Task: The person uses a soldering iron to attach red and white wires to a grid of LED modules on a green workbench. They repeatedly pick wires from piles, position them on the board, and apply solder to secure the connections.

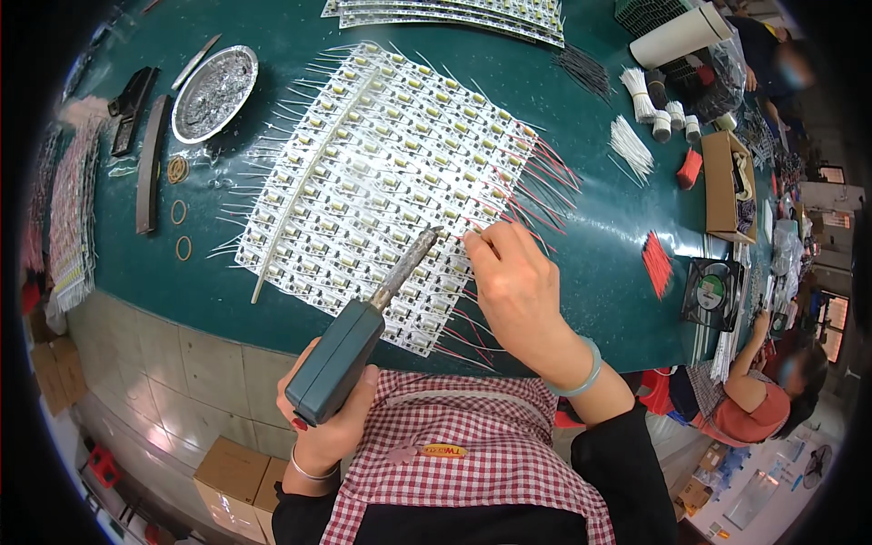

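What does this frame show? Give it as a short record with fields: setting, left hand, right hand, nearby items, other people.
setting: green worktable seen from above
left hand: left hand grips a teal soldering iron, tip on the panel of small circuit boards
right hand: right hand pinches a thin wire at the panel's near right edge, beside the iron's tip
nearby items: round metal dish, rubber bands, red wire bundle, white wire bundles, small fan
other people: seated person at right
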Motion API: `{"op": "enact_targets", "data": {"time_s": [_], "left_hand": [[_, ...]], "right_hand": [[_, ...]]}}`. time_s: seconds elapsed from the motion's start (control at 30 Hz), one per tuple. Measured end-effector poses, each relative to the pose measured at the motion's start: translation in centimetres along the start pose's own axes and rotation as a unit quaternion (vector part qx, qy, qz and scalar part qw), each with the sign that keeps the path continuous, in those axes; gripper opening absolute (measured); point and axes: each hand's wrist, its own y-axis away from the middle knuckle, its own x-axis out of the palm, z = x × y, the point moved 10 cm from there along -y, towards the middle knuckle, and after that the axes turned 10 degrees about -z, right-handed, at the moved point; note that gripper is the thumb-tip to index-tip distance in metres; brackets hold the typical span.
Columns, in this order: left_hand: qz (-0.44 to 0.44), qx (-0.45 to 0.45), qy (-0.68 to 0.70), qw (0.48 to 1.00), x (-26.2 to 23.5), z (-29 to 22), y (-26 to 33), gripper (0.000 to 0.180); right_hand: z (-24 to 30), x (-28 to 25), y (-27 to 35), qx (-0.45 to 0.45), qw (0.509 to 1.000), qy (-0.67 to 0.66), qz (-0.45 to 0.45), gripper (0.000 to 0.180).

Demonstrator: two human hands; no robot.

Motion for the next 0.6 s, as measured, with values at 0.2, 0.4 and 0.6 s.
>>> {"op": "enact_targets", "data": {"time_s": [0.2,0.4,0.6], "left_hand": [[-0.026,0.041,-0.017,0.999,-0.9,-0.4,0.0,0.024],[-0.067,-0.028,-0.013,0.997,-2.8,2.3,0.3,0.032],[-0.046,0.041,-0.006,0.998,-1.6,0.7,0.5,0.031]], "right_hand": [[-2.4,-2.3,1.8,0.061,0.997,-0.035,-0.027,0.029],[-4.7,-6.2,3.0,0.127,0.984,-0.053,-0.115,0.029],[-0.6,-4.0,1.5,0.049,0.98,-0.145,-0.129,0.028]]}}
